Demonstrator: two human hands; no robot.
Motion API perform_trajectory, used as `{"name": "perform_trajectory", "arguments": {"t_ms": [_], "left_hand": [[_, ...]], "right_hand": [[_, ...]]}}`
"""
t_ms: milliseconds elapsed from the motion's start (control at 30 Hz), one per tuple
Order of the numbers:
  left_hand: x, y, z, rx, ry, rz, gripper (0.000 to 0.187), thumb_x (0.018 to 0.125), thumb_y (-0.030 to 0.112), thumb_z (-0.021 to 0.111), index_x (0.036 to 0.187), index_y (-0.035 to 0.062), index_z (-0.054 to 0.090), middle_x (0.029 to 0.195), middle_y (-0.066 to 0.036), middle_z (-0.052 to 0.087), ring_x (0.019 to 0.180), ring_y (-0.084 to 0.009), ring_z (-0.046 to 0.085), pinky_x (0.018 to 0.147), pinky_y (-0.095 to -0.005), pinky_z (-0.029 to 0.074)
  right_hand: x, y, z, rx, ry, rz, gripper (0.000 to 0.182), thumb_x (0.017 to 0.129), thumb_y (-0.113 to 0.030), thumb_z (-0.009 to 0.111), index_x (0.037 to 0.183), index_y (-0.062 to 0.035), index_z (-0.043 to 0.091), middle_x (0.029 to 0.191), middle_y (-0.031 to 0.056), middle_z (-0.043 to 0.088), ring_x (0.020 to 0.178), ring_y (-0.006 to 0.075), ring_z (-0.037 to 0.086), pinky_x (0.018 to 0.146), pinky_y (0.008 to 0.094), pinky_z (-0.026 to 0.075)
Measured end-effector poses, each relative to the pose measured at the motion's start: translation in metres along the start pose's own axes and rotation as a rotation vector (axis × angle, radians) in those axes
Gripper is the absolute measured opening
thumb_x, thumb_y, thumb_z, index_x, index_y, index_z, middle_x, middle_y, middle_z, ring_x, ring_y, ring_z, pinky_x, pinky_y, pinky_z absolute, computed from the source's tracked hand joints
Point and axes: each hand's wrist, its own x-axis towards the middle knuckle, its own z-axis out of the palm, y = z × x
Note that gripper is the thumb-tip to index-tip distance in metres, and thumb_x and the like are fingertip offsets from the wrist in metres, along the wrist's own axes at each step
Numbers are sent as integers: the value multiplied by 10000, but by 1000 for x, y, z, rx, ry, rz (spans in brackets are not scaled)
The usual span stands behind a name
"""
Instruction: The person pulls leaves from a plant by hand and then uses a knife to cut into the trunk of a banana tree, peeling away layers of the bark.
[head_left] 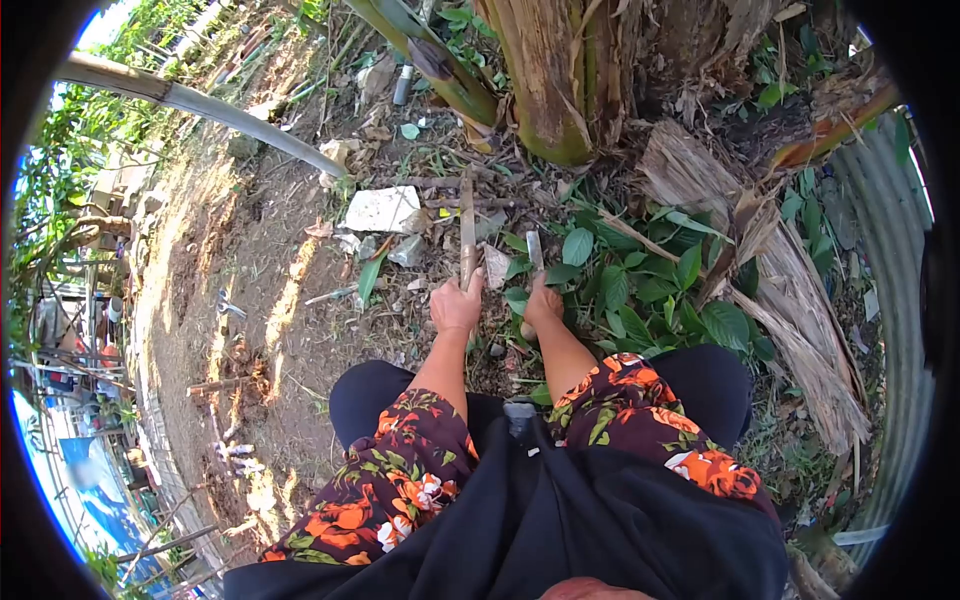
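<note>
My left hand (456, 306) is closed around the lower end of a flat wooden stick (467, 225), which points away from me over the soil. To its right, my right hand (543, 303) grips a short, blunt-ended blade (534, 248); a wooden handle end shows below the fist. The two tools lie roughly side by side, apart from each other. Between them is a pinkish stone piece (496, 266). Green leafy plants (625, 285) grow close beside my right hand. A white stone slab (384, 210) lies on the ground left of the stick.
A thick banana-like trunk (555, 90) stands ahead. Dry fallen stalks (795, 320) and a corrugated sheet (885, 250) are on the right. A long pole (215, 108) slants in from the upper left. A hammer-like tool (230, 306) lies on the soil at left.
</note>
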Motion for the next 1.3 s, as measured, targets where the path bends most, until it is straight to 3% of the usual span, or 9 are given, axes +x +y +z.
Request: {"name": "perform_trajectory", "arguments": {"t_ms": [33,167,400,467,567,700,767,1067,1300], "left_hand": [[3,-2,4,-23,60,-14,576,726,557,501,702,-7,613,670,-251,572,701,-397,567,676,-439,446],[4,11,20,-61,123,-77,566,759,534,478,753,-16,612,721,-221,592,699,-378,564,670,-440,440],[5,76,71,-108,409,225,511,830,498,401,760,39,613,652,-103,564,597,-260,505,669,-373,408],[4,126,41,-1036,-660,-233,552,824,552,389,740,41,583,635,-43,515,596,-159,458,618,-309,368],[-3,208,-2,-1020,-983,-167,548,805,595,390,729,81,564,622,19,468,572,-101,404,543,-268,331],[-31,304,-52,-974,-711,291,641,818,584,352,858,-11,588,812,-94,607,767,-232,565,701,-353,422],[-27,338,-62,-429,-386,574,639,848,528,290,927,-37,578,940,-205,594,920,-353,550,794,-407,420],[26,402,-39,-128,-332,509,615,859,446,261,859,-66,601,964,-292,546,986,-400,496,860,-442,372],[30,416,-9,-158,-264,400,660,849,483,294,817,-110,582,895,-333,536,946,-432,499,842,-444,362]], "right_hand": [[-7,-4,-4,-110,101,-52,343,804,-242,508,1055,-10,521,979,183,577,910,279,570,779,374,457],[-2,-18,-13,452,132,27,348,680,-237,648,892,32,587,905,196,602,796,326,587,678,388,455],[-67,-36,-123,1214,-64,22,137,768,-105,582,710,9,533,628,74,534,495,162,506,453,318,413],[-70,-27,-159,1194,52,-53,171,803,-165,563,783,-1,519,627,67,525,464,156,481,445,306,400],[-114,-22,-235,1442,235,-79,232,848,-262,501,842,-31,512,658,61,518,518,152,494,487,306,416],[-126,-15,-316,1660,386,-304,202,863,-221,476,851,-22,509,713,86,529,607,192,526,517,356,437],[-107,-14,-351,1694,330,-319,221,867,-230,465,857,-15,513,726,92,532,621,192,529,539,354,441],[-13,-28,-394,1544,493,36,466,846,-420,447,933,23,562,897,157,586,734,256,556,662,382,428],[3,-12,-399,1387,567,-189,430,856,-360,421,876,49,553,861,235,578,816,364,551,715,421,400]]}}
